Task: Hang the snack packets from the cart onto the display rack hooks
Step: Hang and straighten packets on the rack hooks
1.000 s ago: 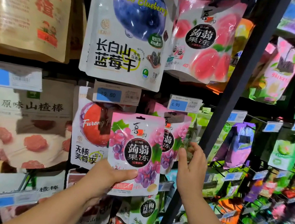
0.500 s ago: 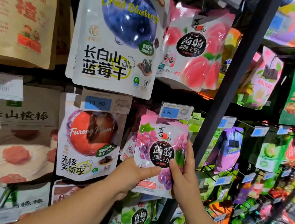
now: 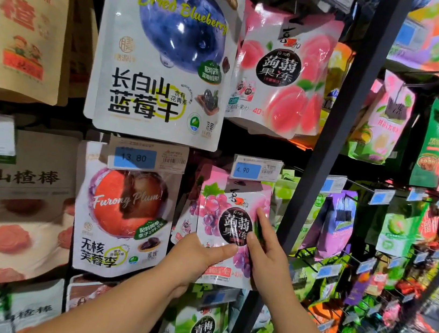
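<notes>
The grape jelly packet [image 3: 220, 211] is gripped at its lower left by the left hand [image 3: 194, 258], whose thumb is laid across the front while the other fingers are hidden behind it. The packet's right edge, at about 4 o'clock, is pinched by the right hand [image 3: 268, 255], with the thumb pressed on the front and the forefinger stretched up along the side. The packet is held upright, and its top is tucked behind a price tag [image 3: 256, 169] marked 4.90 at its 12 o'clock; whether it is threaded on a hook cannot be told. A similar packet [image 3: 186, 226] is seen just behind it at 9 o'clock, and beyond that a plum packet [image 3: 122, 209] is hung. A dried blueberry packet [image 3: 166, 54] is placed at 11 o'clock, a peach jelly packet [image 3: 282, 70] at 1 o'clock, a green plum jelly packet [image 3: 198, 330] at 6 o'clock, and a dark upright post [image 3: 326, 141] at 3 o'clock
</notes>
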